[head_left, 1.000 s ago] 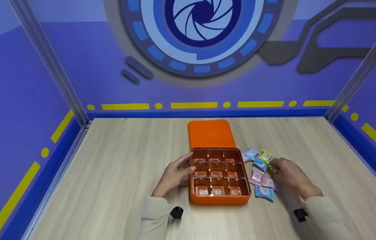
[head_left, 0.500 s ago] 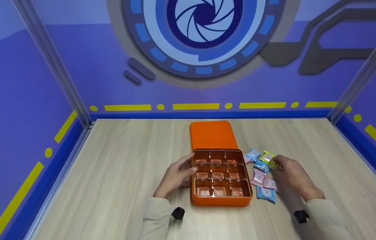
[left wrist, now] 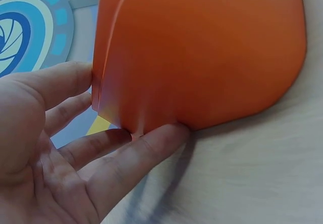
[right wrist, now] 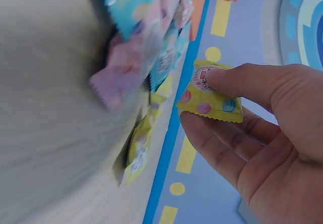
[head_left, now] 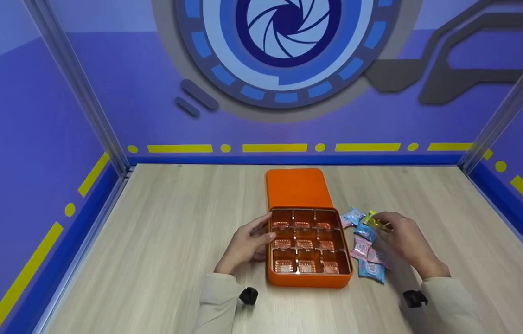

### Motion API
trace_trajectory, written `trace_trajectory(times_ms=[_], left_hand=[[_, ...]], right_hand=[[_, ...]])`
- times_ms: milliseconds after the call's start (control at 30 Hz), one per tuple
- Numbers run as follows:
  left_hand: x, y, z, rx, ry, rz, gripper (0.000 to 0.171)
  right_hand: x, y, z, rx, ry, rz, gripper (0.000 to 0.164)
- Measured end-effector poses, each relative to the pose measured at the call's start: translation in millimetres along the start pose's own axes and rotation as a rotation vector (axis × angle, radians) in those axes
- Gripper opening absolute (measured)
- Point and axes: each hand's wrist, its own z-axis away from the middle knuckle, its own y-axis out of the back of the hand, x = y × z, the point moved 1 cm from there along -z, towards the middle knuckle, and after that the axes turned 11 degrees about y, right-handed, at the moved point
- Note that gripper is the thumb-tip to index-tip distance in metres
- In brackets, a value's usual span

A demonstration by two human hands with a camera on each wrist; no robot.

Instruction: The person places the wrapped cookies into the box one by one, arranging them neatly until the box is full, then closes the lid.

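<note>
An orange box (head_left: 310, 280) lies with its divided tray facing up, showing bare compartments. My left hand (head_left: 243, 246) rests against its left side, the thumb at the rim. In the left wrist view, the fingers (left wrist: 146, 151) lie fairly straight along the orange wall. To the right of the box, my right hand (head_left: 407, 241) pinches a yellow wrapped candy (right wrist: 209, 95) between thumb and fingers, just above the pile. Another yellow candy (right wrist: 139, 148) lies on the table below it. Blue candies (head_left: 371, 271) and pink candies (head_left: 361, 247) lie between the box and that hand.
An orange lid (head_left: 296, 188) lies directly behind the box. The wooden tabletop (head_left: 173, 222) meets a purple-blue back wall (head_left: 261, 134) with yellow markings. Side walls with metal corner posts stand left and right.
My right hand has shifted slightly away from me over the candies, with the yellow candy raised a little. The left hand keeps its place on the box. The head view has shifted slightly.
</note>
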Motion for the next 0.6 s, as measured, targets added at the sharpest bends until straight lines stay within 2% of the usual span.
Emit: trace_trajectory(times_ms=[100, 300, 467, 600], left_hand=[[0.0, 0.9, 0.4, 0.0, 0.018, 0.01, 0.064], [0.1, -0.3, 0.1, -0.004, -0.003, 0.01, 0.064], [0.3, 0.2, 0.2, -0.011, -0.009, 0.022, 0.064], [0.8, 1.1, 0.7, -0.012, 0.01, 0.007, 0.065]], right_hand=[[-4, -1, -5, 0.017, -0.006, -0.007, 0.033], [-13, -2, -11, 0.039, -0.038, -0.042, 0.031], [-19, -4, -14, 0.069, -0.011, -0.055, 0.027], [-23, -6, -16, 0.104, 0.042, -0.067, 0.025]])
